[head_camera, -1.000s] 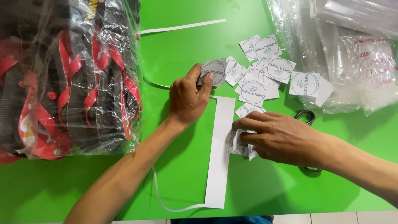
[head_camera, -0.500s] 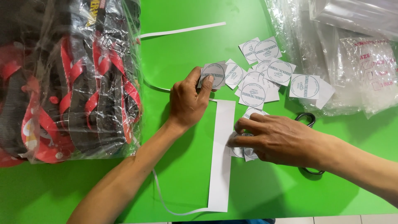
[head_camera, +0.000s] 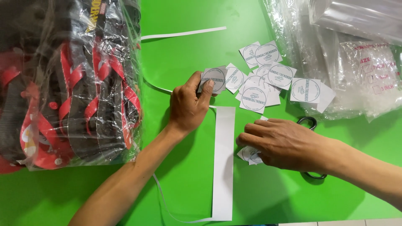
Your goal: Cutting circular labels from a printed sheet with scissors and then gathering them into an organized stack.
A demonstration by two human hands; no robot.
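My left hand (head_camera: 188,106) pinches one square paper label (head_camera: 214,79) with a round printed mark between thumb and forefinger, at the left edge of a loose spread of several similar labels (head_camera: 268,79) on the green table (head_camera: 188,46). My right hand (head_camera: 284,142) lies palm down over a small heap of cut labels (head_camera: 248,155), fingers curled on them. Black scissors (head_camera: 309,124) lie partly hidden under that hand. A long white paper strip (head_camera: 223,163) lies between my two hands.
A big clear plastic bag of black and red sandals (head_camera: 67,79) fills the left side. Stacked clear plastic bags (head_camera: 356,54) sit at the upper right. Thin white paper offcuts (head_camera: 184,33) lie at the top and curl near the front edge (head_camera: 167,205).
My left hand has stayed on the label with little motion. My right hand has slid slightly right over the small heap of labels.
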